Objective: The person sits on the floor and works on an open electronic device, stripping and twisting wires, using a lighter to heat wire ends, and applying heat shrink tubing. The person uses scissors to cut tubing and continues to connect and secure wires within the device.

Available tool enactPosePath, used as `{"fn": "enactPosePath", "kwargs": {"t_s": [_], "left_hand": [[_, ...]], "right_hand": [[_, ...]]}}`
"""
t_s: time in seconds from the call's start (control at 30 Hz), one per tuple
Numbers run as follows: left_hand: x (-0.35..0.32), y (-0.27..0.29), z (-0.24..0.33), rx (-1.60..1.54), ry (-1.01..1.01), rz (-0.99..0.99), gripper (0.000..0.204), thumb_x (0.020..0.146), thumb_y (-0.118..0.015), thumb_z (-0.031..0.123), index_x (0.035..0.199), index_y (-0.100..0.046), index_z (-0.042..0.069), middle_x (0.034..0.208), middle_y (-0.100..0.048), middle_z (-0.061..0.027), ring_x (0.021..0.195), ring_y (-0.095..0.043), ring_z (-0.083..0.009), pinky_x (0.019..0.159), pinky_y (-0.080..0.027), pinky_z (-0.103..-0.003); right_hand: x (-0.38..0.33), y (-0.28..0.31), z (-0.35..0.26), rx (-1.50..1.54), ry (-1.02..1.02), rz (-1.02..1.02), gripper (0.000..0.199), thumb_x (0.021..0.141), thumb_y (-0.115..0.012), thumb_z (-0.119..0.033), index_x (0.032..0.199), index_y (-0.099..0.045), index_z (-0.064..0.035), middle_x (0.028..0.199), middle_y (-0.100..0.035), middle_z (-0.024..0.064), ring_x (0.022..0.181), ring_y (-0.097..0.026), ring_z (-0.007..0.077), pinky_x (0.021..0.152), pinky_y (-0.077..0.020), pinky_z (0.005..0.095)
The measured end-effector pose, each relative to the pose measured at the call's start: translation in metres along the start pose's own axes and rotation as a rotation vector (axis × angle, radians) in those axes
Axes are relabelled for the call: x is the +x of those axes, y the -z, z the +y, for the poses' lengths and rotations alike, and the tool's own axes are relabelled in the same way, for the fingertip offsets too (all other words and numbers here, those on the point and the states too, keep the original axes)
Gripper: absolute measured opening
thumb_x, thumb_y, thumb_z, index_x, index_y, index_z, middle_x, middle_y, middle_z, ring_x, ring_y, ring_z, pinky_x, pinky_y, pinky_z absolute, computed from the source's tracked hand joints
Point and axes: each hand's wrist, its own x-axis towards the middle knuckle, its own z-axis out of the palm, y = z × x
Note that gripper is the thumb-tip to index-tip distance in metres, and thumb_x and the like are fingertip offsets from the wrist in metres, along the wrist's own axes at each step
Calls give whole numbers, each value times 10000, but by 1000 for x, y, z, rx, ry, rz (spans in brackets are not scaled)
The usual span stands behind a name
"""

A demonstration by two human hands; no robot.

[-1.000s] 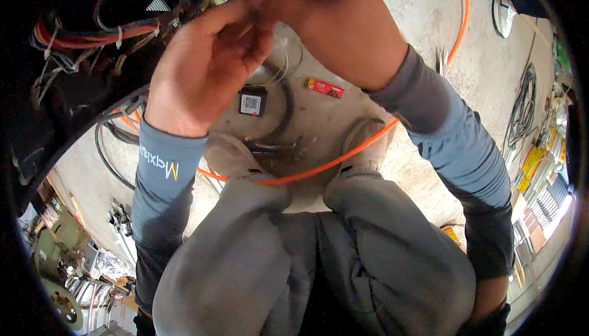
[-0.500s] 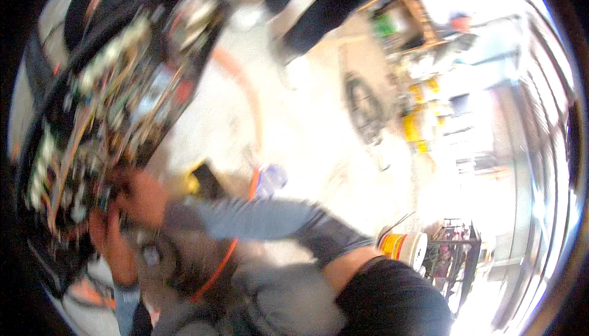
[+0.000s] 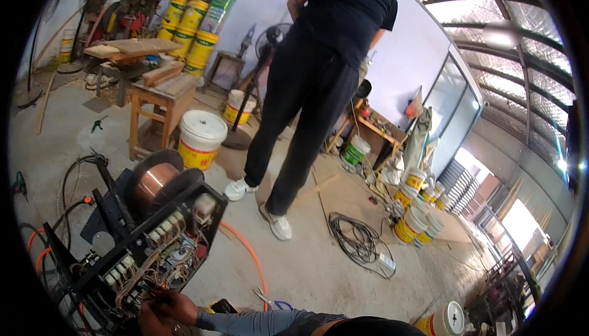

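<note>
An opened welding machine (image 3: 199, 238) with a black frame stands at the lower left, its inside full of wires, white connectors and circuit parts. On its far end sits a large spool of copper wire (image 3: 154, 178). My right hand (image 3: 179, 308) reaches in from the right, fingers bent and pressed together at the wiring near the machine's lower edge. Beside it, my left hand (image 3: 152, 322) is closed at the same place. Whatever the fingers hold is hidden between them. Pliers with blue handles (image 3: 283, 305) and a black-and-yellow item (image 3: 224, 306) lie close to my right forearm.
A person (image 3: 307, 78) in dark clothes stands just beyond the machine. An orange hose (image 3: 256, 259) curves over the floor, and a coil of black cable (image 3: 356, 241) lies to the right. Paint buckets (image 3: 202, 130), a wooden stool (image 3: 161, 100) and a workbench (image 3: 377, 128) stand farther back.
My view has swung up, so the machine and my hands now appear lower and the standing person shows nearly whole. Both hands stay together at the machine's wiring.
</note>
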Motion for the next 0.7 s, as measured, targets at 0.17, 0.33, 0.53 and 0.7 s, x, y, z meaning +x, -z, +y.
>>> {"fn": "enactPosePath", "kwargs": {"t_s": [0.17,0.33,0.53,0.7], "left_hand": [[19,-34,-4,-333,-111,321,476,1013,-636,332,1369,-571,22,1278,-640,-251,1118,-618,-421,956,-508,-532],[7,-8,25,-796,-184,445,358,1026,-607,291,1239,-624,3,1174,-673,-217,1020,-632,-392,915,-499,-515],[0,-33,9,-395,-269,499,240,1040,-598,217,1068,-657,-14,1021,-667,-172,908,-619,-360,825,-485,-507],[-11,-60,2,-320,-273,673,220,1049,-622,180,1009,-659,-33,1007,-652,-152,898,-608,-326,753,-485,-500]], "right_hand": [[7,1,23,27,65,52,281,1016,-614,-127,1275,-611,-17,1144,-694,107,1021,-660,210,891,-537,368],[4,-4,21,-82,6,64,231,1020,-628,-126,1219,-573,-24,1030,-666,89,919,-634,185,824,-544,381],[7,-2,42,107,-58,1,250,1076,-579,-188,1257,-543,-19,1078,-642,168,905,-640,278,784,-520,462],[5,0,48,307,-55,-15,268,1051,-598,-154,1279,-577,-15,1073,-671,92,919,-637,152,786,-533,339]]}}
